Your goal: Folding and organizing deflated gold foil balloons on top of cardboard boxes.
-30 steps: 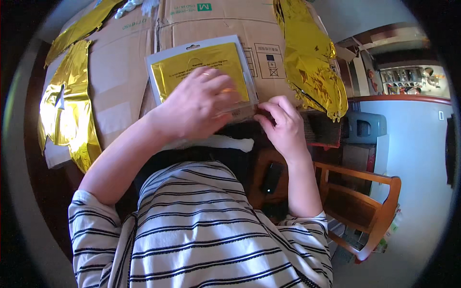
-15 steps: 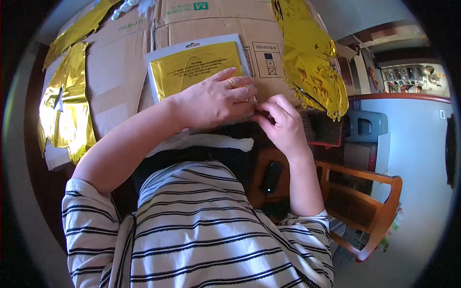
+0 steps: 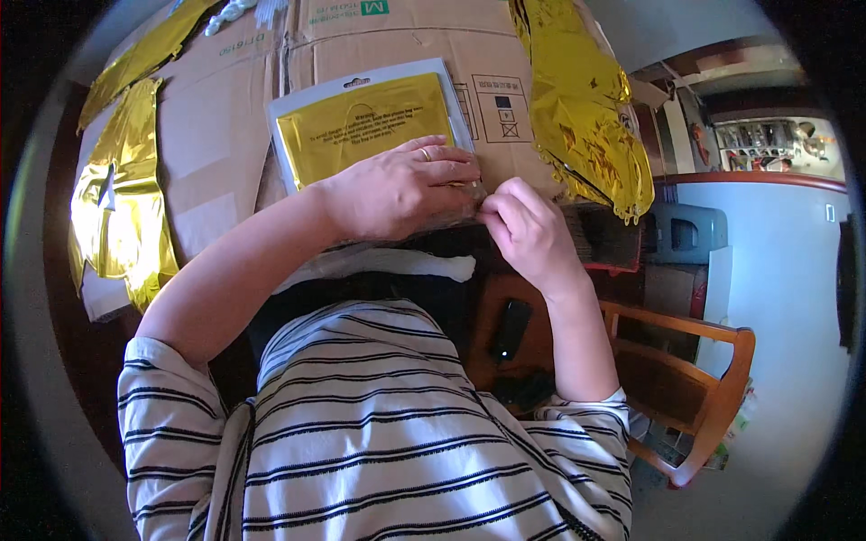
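A flat clear packet [image 3: 361,122] with a gold foil sheet inside lies on brown cardboard [image 3: 225,135]. My left hand [image 3: 397,189] rests flat across the packet's near edge, a ring on one finger. My right hand [image 3: 528,230] sits just right of it, fingertips pinched at the packet's near right corner and touching the left hand's fingertips. What the fingers pinch is hidden.
Crinkled gold foil balloons lie at the left [image 3: 122,207] and the upper right [image 3: 582,108] of the cardboard. A white folded sheet [image 3: 379,266] lies under my left forearm. A dark phone [image 3: 510,329] rests on a wooden chair [image 3: 695,397] at the lower right.
My left hand has slid down and right across the packet, uncovering most of the gold sheet. The right hand has stayed at the near right corner.
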Tool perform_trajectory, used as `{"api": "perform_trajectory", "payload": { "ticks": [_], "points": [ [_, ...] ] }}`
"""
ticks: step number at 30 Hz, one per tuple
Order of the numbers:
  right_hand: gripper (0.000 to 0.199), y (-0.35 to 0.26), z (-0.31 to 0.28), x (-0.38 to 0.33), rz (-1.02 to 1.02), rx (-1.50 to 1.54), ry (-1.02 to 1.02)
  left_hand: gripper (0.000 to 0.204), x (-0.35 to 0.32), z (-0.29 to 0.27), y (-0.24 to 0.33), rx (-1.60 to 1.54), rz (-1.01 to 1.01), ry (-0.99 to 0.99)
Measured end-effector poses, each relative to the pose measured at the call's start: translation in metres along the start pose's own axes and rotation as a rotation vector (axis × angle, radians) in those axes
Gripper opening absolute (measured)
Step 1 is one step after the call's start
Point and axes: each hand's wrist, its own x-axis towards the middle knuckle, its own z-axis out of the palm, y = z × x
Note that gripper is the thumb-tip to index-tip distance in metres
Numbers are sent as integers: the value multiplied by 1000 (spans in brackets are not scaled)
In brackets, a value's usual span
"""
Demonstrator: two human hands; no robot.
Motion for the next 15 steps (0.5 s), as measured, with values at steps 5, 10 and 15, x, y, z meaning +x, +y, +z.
{"api": "perform_trajectory", "payload": {
  "ticks": [5, 10, 15],
  "points": [
    [20, -1, 0, -3, 10, 62, -25, 33, -1, 0, -1, -10, -6, -9],
    [20, -2, -4, -4, 122, 193, 25, 34, -1, -1, 0, -25, -16, 0],
    [20, 3, -4, 2, 109, 143, -40, 35, -1, 2, 0, -6, -20, -4]
  ]
}}
